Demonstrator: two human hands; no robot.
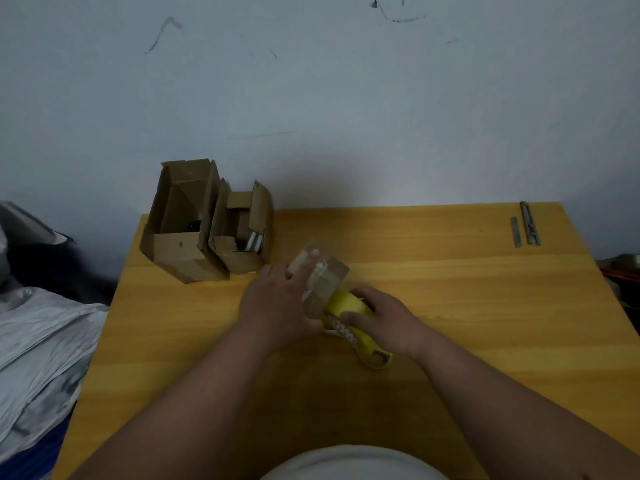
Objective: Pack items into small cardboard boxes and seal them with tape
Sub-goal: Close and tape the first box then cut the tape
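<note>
A small cardboard box (pixel 327 282), glossy with clear tape, lies tilted on the yellow wooden table (pixel 450 289) near the middle. My left hand (pixel 277 303) grips it from the left, fingers across its top. My right hand (pixel 384 318) holds a yellow tape dispenser (pixel 349 317) pressed against the box's near right end; the dispenser's handle points toward me. Two open cardboard boxes stand at the table's far left corner: a larger one (pixel 180 230) and a smaller one (pixel 242 230) with white items inside.
Grey plastic bags (pixel 38 341) are heaped left of the table. Two thin metal strips (pixel 526 225) lie at the far right corner. A scuffed wall rises right behind the table.
</note>
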